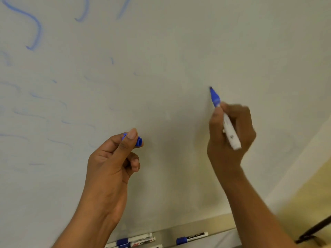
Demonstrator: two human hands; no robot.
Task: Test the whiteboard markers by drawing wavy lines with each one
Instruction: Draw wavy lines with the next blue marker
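Note:
A whiteboard [179, 51] fills the view, with blue wavy lines [34, 27] at the upper left and faint blue traces down the left side. My right hand [231, 133] grips an uncapped blue marker [230, 127] with a white barrel; its blue tip points up and left, at or very near the board. My left hand [114, 158] pinches the blue cap [138, 141] between thumb and fingers, lower and to the left of the marker.
On the tray [215, 238] along the board's bottom edge lie several capped blue markers [136, 239], and one more [191, 238] to their right. A yellowish wall [308, 194] and a black object [315, 230] are at the lower right.

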